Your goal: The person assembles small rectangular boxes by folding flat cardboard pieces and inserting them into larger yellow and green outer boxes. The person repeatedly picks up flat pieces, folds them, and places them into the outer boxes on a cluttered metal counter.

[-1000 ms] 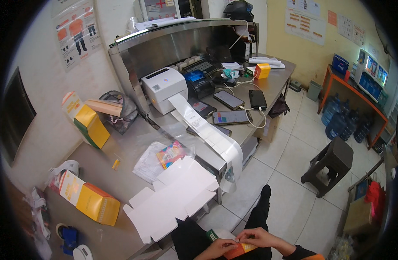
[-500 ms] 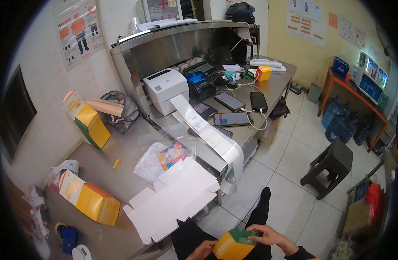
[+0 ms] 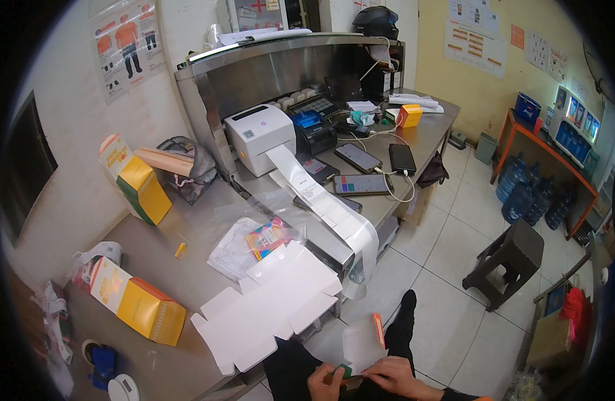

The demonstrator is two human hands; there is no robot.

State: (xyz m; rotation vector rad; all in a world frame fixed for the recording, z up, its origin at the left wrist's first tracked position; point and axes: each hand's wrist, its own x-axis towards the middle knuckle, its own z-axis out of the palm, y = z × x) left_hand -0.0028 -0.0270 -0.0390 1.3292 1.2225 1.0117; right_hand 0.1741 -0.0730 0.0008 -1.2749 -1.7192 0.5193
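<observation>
Low in the view, above my lap, both hands hold a small cardboard carton (image 3: 362,346). Its open end shows a white inner panel standing up with an orange edge, and a bit of green shows by my left thumb. My left hand (image 3: 325,383) is closed on the carton's green part. Pinched at the white panel's lower right edge is my right hand (image 3: 393,375). The carton's lower part is mostly hidden by my fingers. A flat unfolded white carton blank (image 3: 270,304) lies on the table edge in front of me.
On the steel table (image 3: 167,250) stand two yellow-and-white cartons (image 3: 139,184) (image 3: 139,304). A label printer (image 3: 259,137) trails a long label strip (image 3: 331,214) over the edge. Several phones (image 3: 358,158) lie beyond. A dark stool (image 3: 508,260) stands on the floor at right.
The carton in my hands has been turned: its yellow side and green end faced up before, and now a white inner panel with an orange edge stands up. My hands have moved closer together.
</observation>
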